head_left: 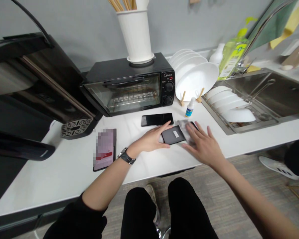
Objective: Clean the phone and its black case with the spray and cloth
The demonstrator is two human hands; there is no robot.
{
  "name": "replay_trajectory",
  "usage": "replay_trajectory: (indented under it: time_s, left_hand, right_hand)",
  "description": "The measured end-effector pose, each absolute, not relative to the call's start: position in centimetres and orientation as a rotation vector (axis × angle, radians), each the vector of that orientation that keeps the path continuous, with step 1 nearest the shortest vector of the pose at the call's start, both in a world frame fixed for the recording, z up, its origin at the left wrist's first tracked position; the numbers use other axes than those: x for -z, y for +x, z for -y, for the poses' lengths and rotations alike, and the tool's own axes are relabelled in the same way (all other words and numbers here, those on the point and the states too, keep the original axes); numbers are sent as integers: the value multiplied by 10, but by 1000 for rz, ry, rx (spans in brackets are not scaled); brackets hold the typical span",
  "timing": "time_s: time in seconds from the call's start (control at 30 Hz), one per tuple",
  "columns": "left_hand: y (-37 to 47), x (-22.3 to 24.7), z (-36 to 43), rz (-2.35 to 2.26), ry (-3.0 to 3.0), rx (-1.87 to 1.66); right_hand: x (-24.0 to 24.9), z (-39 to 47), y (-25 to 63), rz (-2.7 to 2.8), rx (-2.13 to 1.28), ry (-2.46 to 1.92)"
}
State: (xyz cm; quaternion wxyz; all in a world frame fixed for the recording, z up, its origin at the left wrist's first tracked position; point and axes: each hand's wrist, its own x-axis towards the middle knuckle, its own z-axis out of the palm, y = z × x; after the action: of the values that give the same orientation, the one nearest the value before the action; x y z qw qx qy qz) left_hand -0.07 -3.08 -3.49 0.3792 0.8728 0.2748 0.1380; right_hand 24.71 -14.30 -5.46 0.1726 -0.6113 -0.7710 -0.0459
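A dark grey phone [171, 136] with a small white label lies flat near the counter's front edge. My left hand [152, 138], a watch on its wrist, grips the phone's left end between thumb and fingers. Over the phone's right part, my right hand [204, 145] presses a thin grey cloth [182, 128] against the surface; its fingers partly hide the cloth. Just behind lies another phone [154, 120] with a black screen. A small spray bottle [190, 108] with a blue label stands beyond my right hand.
To the left, a phone with a lit screen [106, 146] lies by a black drinks machine [77, 127]. A toaster oven [129, 89] stands behind, a white cup of sticks [137, 36] on top. White plates [196, 79] and a sink [274, 116] with bowls [236, 114] are right.
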Motion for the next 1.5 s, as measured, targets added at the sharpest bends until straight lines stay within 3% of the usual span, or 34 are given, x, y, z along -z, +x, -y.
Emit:
replay_trajectory:
  time_s: [0.1,0.3,0.5,0.73,0.93,1.17,1.4,1.5]
  left_hand:
    - [1,34,31,-689,2232,-364]
    - [-2,35,33,-780,2252,-332]
    - [0,36,31,-664,2266,-366]
    - [-3,37,31,-750,2248,-363]
    - [1,35,32,-690,2260,-352]
    - [0,27,36,-780,2251,-325]
    - [2,32,33,-689,2269,-354]
    - [1,31,33,-714,2269,-347]
  right_hand:
    - [57,139,254,2124,163,-1801]
    - [51,141,203,2400,22,-1432]
    - [51,141,260,2186,220,-1733]
    - [50,139,194,2418,64,-1456]
    - [53,145,256,2189,237,-1730]
    - [56,141,186,2355,53,-1518]
    - [55,151,247,2218,181,-1730]
    - [56,150,228,2180,157,-1733]
